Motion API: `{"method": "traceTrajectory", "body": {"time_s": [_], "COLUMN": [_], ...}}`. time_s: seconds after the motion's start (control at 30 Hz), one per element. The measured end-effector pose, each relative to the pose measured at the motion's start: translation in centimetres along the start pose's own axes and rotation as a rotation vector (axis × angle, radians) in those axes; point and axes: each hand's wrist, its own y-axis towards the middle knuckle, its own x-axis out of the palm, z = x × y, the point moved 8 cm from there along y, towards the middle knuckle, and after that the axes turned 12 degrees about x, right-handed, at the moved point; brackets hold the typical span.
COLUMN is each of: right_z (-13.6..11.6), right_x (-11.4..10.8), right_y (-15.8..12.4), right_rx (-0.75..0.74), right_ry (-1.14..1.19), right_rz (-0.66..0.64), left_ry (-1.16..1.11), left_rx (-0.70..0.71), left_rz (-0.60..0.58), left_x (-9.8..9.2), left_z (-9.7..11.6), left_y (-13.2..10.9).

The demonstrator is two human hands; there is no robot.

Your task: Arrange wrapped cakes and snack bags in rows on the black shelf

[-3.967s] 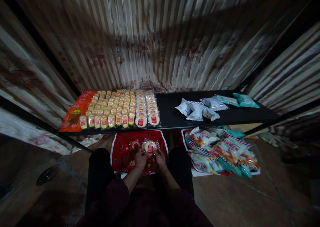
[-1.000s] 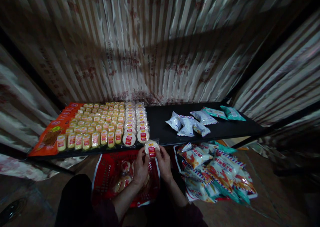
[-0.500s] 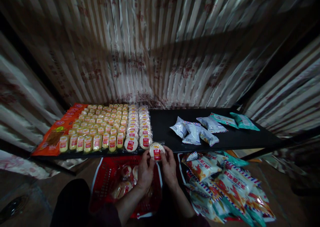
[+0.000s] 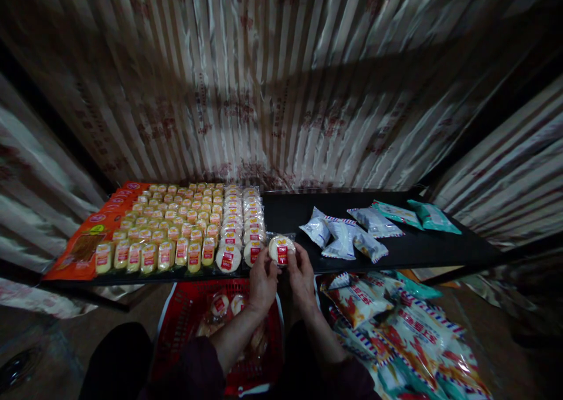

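Observation:
My left hand [image 4: 263,280] and my right hand [image 4: 302,274] both pinch a round wrapped cake [image 4: 281,249] with a red label. I hold it over the front of the black shelf [image 4: 413,248], just right of two columns of the same round cakes [image 4: 240,224]. Below my hands a red basket [image 4: 187,318] holds a few more wrapped cakes [image 4: 220,304].
Rows of small yellow snack packs [image 4: 167,227] and orange packets [image 4: 90,241] fill the shelf's left part. Silver pouches [image 4: 341,236] and green pouches [image 4: 416,213] lie on its right. A heap of colourful snack bags [image 4: 396,329] sits on the floor at right. Striped curtains hang behind.
Both hands have lifted the round cake out of the red basket and carried it up and forward to the shelf's front edge beside the cake columns.

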Motion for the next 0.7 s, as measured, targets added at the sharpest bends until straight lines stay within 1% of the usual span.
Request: {"method": "traceTrajectory", "body": {"time_s": [0.13,0.27,0.47,0.7], "right_z": [-0.7,-0.7,-1.1,-0.9], "right_x": [0.3,0.6,0.6,0.3], "right_y": [1.3,2.8,5.2,7.7], "right_rx": [0.003,0.024,0.012,-0.008], "right_ry": [-0.003,0.027,0.027,0.061], "right_rz": [-0.007,-0.006,0.047,0.111], "left_ry": [0.03,0.099,0.168,0.228], "left_rx": [0.025,0.015,-0.017,0.014], "left_rz": [0.025,0.034,0.013,-0.036], "left_x": [0.3,0.4,0.7,2.2], "left_z": [0.2,0.2,0.9,1.3], "left_y": [1.8,3.2,5.3,7.5]}}
